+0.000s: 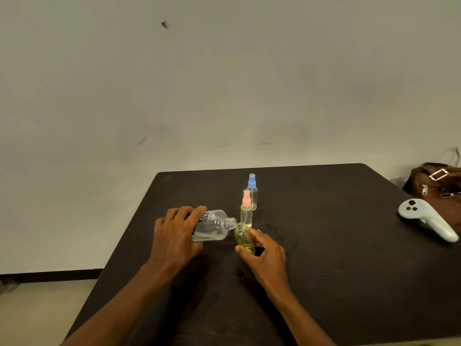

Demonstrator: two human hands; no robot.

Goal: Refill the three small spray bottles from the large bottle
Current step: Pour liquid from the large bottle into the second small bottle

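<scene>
My left hand (174, 233) grips the large clear bottle (214, 224), tipped on its side with its open neck pointing right. That neck touches the open mouth of a small uncapped bottle (244, 237) with yellowish liquid, which my right hand (264, 253) holds just above the black table (324, 270). Right behind it stands a small spray bottle with a pink cap (246, 208), holding yellowish liquid. Farther back stands a clear spray bottle with a blue cap (252, 189).
A white game-style controller (426, 218) lies near the table's right edge. A brown bag (439, 186) with metal buckles sits at the far right corner. A pale wall rises behind the table, and floor shows at the lower left.
</scene>
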